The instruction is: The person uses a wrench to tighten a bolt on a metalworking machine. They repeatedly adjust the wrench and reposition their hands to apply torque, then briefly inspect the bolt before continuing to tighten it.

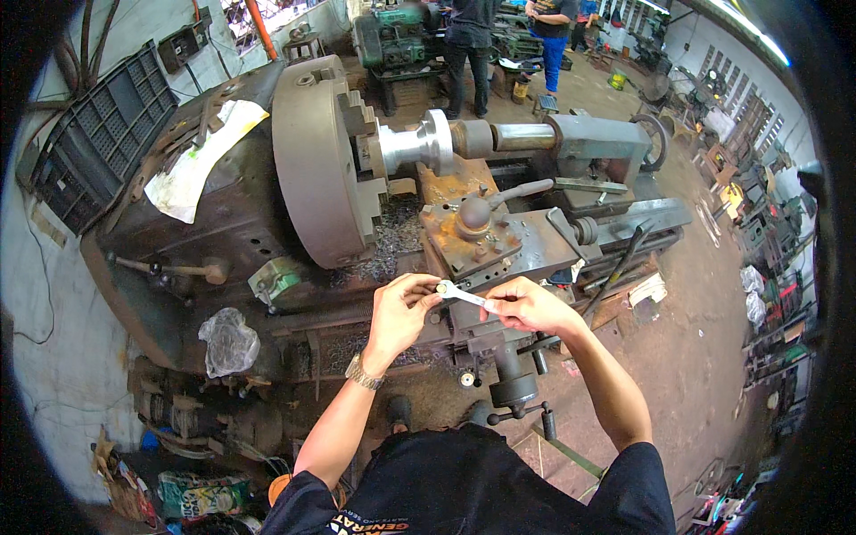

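Observation:
A silver wrench [465,296] is held level above the lathe's cross slide. My right hand [520,305] is closed around its handle end. At the wrench's ring end, the thumb and fingers of my left hand [401,310] pinch together. A small yellowish spot shows inside the ring; I cannot tell whether it is a bolt or nut. Just beyond my hands is the rusty tool post [474,214] with its long clamping lever [526,190]. The big chuck [316,160] grips a shiny turned metal workpiece [415,147], supported on the right by the tailstock [597,138].
A white paper sheet [207,165] lies on the headstock, and crumpled clear plastic [229,342] near its front. Metal chips [392,241] cover the bed below the chuck. A handwheel crank [514,392] sticks out toward me. People [470,53] stand by machines at the back.

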{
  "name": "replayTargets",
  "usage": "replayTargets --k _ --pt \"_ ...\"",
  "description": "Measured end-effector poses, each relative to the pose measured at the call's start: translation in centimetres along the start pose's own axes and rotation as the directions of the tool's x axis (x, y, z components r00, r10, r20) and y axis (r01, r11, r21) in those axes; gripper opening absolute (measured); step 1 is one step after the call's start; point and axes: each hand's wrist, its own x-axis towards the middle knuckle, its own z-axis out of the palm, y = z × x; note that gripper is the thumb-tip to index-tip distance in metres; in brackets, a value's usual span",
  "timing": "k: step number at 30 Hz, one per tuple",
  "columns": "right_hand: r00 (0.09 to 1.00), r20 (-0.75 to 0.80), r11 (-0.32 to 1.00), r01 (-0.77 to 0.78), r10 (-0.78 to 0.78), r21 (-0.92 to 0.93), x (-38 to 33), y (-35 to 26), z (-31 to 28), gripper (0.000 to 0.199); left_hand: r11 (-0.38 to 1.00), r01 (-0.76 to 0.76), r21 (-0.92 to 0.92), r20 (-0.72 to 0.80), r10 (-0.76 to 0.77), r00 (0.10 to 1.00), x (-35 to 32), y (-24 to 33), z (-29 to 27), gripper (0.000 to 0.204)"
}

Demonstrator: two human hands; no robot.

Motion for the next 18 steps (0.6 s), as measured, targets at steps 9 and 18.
replayTargets --k 9,18 --pt "0.967 -0.209 0.948 0.078 -0.148 -0.308 -0.9 0.6 2.1 0.031 0.999 0.021 -0.035 0.041 -0.020 0.999 0.6 -0.2 -0.2 0.022" --pt "0.887 -0.437 0.877 -0.084 -0.151 -0.473 -1.3 0.8 5.7 0.041 0.987 -0.116 0.113 0.200 0.092 0.975 2.0 0.5 -1.6 0.022"
